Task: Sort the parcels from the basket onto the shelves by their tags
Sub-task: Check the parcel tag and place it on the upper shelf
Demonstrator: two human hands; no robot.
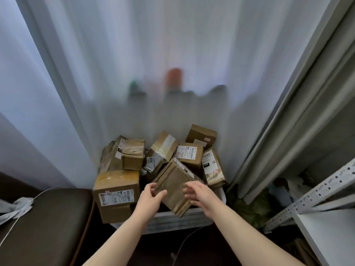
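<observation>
Reaching with fingers spread, left hand (151, 196) and right hand (199, 196) flank a brown parcel (172, 187); neighbouring tag (151, 160) reads "3408".

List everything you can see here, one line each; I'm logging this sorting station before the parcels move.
Cardboard parcels: about nine, brown, heaped in the basket; exact count unclear.
Flat parcel: one, brown, tilted on the front of the heap, between both hands.
Basket: one, white, on the floor at the curtain.
Curtain: one, white, sheer, behind the heap.
Shelving: one unit, grey-white perforated metal, right side.
Seat: one, dark brown, left side.
Cable: one, dark, on the floor.
Left hand: open, at the flat parcel's left edge.
Right hand: open, at its right edge.
</observation>
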